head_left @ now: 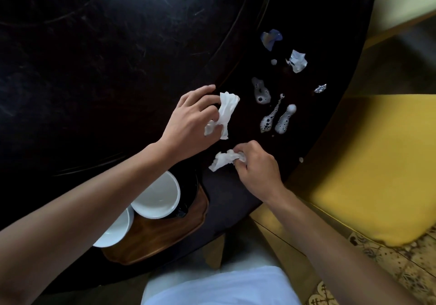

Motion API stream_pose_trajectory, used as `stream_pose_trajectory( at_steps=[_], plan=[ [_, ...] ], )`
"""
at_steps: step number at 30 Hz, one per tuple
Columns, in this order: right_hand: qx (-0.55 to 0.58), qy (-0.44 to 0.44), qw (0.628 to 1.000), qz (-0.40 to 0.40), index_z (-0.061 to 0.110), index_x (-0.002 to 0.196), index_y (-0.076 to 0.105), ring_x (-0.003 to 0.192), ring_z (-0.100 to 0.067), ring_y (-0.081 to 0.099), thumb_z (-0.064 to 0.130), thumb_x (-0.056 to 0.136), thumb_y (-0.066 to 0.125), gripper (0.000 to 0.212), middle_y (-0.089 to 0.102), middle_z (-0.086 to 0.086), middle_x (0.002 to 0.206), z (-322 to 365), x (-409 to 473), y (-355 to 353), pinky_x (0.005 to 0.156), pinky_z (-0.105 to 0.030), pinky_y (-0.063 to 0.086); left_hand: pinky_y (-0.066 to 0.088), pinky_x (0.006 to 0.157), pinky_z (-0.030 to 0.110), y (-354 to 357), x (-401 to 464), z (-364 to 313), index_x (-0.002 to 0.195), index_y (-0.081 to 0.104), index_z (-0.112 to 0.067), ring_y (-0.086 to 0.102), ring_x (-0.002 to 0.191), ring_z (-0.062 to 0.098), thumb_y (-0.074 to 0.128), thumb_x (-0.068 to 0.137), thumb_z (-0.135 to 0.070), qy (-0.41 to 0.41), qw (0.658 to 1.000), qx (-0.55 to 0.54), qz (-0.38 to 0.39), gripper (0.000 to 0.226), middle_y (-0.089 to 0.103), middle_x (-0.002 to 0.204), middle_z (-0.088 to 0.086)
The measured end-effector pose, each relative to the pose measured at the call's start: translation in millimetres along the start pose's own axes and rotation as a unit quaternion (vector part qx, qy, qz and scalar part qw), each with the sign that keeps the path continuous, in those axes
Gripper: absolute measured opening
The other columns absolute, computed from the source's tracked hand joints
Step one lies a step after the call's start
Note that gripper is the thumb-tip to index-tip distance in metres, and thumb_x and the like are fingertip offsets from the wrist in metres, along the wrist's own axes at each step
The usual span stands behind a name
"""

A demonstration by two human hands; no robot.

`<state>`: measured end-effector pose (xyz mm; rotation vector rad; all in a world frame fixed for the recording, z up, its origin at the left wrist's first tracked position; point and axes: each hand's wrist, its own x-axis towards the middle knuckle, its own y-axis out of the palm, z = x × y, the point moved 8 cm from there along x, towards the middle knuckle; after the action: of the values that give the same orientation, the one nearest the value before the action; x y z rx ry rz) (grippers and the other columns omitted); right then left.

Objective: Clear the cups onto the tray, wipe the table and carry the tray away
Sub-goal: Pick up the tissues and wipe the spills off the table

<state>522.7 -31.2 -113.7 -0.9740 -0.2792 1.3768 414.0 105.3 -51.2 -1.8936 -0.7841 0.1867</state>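
The fingers of the left hand are pinched on a crumpled white tissue, which hangs from them over the dark surface. The fingers of the right hand are curled tight on a second tissue, and its loose end lies on the surface. Both wrists are bent down, and the forearms come in from the near edge, the left one crossing above the tray.

I judge that the wiping step is in hand. Two white cups already stand on the wooden tray at the near edge of the surface, so the clearing seems done, as far as the view shows. Toward the right edge, just beyond the hands, lie foamy spills, and farther along are scraps of paper, a blue scrap and a bit of foil.

The next move probably calls for pressing the tissues flat on the spills and drawing them together, without pushing liquid over the right edge.
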Motion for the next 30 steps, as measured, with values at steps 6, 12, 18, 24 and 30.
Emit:
stream_pose_trajectory(
  at_steps=[6,12,18,24,30],
  plan=[
    [0.022,0.053,0.998,-0.009,0.019,0.112,0.063,0.092,-0.016,0.060,0.030,0.096,0.059,0.019,0.058,0.008,0.107,-8,-10,-18,0.077,-0.036,0.050,0.053,0.075,0.035,-28,-1,4,0.079,0.064,-0.007,0.065,0.096,0.025,0.076,0.084,-0.024,-0.039,0.995,-0.080,-0.036,0.021,0.072,0.091,0.002],
    [0.117,0.100,0.982,-0.110,0.019,0.102,0.060,0.075,-0.007,0.059,0.019,0.093,0.068,0.012,0.064,0.005,0.088,-8,-34,-79,0.059,-0.017,0.044,0.047,0.053,0.034,-55,0,19,0.092,0.060,-0.007,0.058,0.059,0.019,0.076,0.083,-0.012,-0.120,0.983,-0.136,-0.032,0.019,0.063,0.075,-0.006],
    [0.105,0.103,0.966,-0.211,0.016,0.109,0.058,0.080,0.007,0.058,0.017,0.090,0.074,0.024,0.061,0.007,0.094,-31,-39,-141,0.063,-0.009,0.042,0.044,0.057,0.025,-62,29,7,0.147,0.048,-0.021,0.058,0.059,0.015,0.061,0.092,-0.010,-0.112,0.981,-0.159,0.008,0.057,0.065,0.081,-0.005],
    [0.055,0.043,0.983,-0.171,0.023,0.115,0.070,0.087,-0.002,0.064,0.020,0.094,0.070,0.020,0.069,0.006,0.101,-54,-2,-190,0.066,-0.003,0.041,0.048,0.076,0.020,-34,55,3,0.135,0.064,-0.016,0.066,0.084,0.012,0.047,0.095,-0.009,-0.125,0.976,-0.180,0.020,0.045,0.067,0.094,-0.010],
    [0.045,0.046,0.983,-0.173,0.018,0.107,0.071,0.083,-0.005,0.060,0.034,0.091,0.074,0.023,0.065,0.009,0.090,-85,28,-216,0.064,-0.006,0.040,0.050,0.065,0.032,-13,81,-5,0.097,0.073,-0.008,0.064,0.072,0.013,0.045,0.091,-0.009,-0.180,0.958,-0.221,0.014,0.028,0.067,0.079,-0.001]
  ],
)
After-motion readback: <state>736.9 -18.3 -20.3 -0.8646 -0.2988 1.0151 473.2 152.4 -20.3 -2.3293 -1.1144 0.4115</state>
